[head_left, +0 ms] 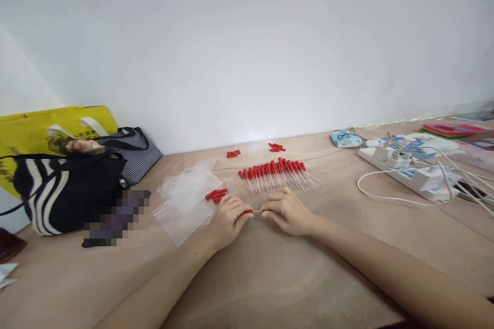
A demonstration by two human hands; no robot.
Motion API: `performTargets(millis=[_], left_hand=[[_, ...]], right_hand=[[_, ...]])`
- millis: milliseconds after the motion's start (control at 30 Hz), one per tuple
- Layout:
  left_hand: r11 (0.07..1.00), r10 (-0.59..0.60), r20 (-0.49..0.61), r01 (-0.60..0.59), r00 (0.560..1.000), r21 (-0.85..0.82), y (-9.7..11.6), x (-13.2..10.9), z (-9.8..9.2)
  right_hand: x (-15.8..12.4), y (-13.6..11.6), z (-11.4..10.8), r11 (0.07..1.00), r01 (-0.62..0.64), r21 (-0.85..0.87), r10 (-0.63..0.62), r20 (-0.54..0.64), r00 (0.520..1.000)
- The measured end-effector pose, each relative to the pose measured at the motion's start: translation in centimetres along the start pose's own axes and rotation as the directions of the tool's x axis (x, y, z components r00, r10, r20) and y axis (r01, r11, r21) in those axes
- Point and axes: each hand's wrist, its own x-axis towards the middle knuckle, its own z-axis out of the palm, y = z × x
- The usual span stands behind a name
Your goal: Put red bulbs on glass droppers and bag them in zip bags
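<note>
Red and smooth, a small cap (248, 212) sits pinched in the left grip (228, 216) near the centre of the frame; from it a thin clear tube (257, 212) runs to the right grip (286, 211), fingertips narrowed on its other end. Both wrists turn inward, backs of the hands upward, forearms slanting in from lower left and lower right. Just above stands out a row of slender red-topped tubes (273, 168); left of centre, loose red caps (219, 193) lie by flat, filmy plastic bags (185, 193) on the tan tabletop (309, 277).
</note>
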Motion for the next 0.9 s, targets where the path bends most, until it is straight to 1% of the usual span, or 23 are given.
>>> performTargets(millis=[100,167,233,300,367,400,467,567,700,800,900], left_hand=[[1.000,-0.009,-0.017,0.010,1.000,0.027,-0.3,0.1,-0.3],[0.998,-0.012,-0.028,0.014,1.000,0.056,-0.7,-0.1,-0.4],[0.991,-0.057,-0.071,0.065,0.996,0.114,-1.3,-0.4,-0.5],[0.966,-0.151,-0.159,0.179,0.976,0.187,-2.2,-0.7,-0.7],[0.920,-0.250,-0.238,0.307,0.939,0.243,-3.2,-1.1,-1.1],[0.898,-0.287,-0.261,0.354,0.922,0.262,-3.7,-1.2,-1.2],[0.864,-0.340,-0.273,0.414,0.900,0.287,-4.7,-1.5,-1.4],[0.838,-0.386,-0.260,0.454,0.885,0.301,-5.5,-1.9,-1.5],[0.836,-0.383,-0.255,0.451,0.888,0.314,-5.8,-2.1,-1.3],[0.833,-0.388,-0.255,0.455,0.886,0.313,-5.7,-2.0,-1.3],[0.825,-0.418,-0.226,0.472,0.880,0.312,-5.6,-1.9,-1.3]], right_hand=[[-0.2,0.1,-0.6,1.000,0.008,-0.008,-0.008,0.021,1.000],[-0.4,0.1,-0.5,1.000,0.008,-0.014,-0.008,0.038,0.999],[-0.2,0.2,-0.1,1.000,-0.023,0.016,0.022,0.025,0.999],[0.4,0.5,0.6,0.989,-0.109,0.097,0.113,-0.039,0.993],[1.3,0.8,1.5,0.955,-0.226,0.191,0.251,-0.120,0.961],[2.0,0.9,1.9,0.935,-0.276,0.225,0.313,-0.152,0.938],[3.5,1.0,2.6,0.908,-0.342,0.241,0.389,-0.186,0.902],[6.1,0.5,3.4,0.899,-0.406,0.164,0.432,-0.193,0.881],[8.9,-0.4,4.2,0.884,-0.467,-0.006,0.458,-0.190,0.869],[10.2,-0.8,4.8,0.874,-0.484,-0.054,0.467,-0.186,0.864],[10.8,-0.8,5.4,0.863,-0.497,-0.092,0.478,-0.176,0.861]])
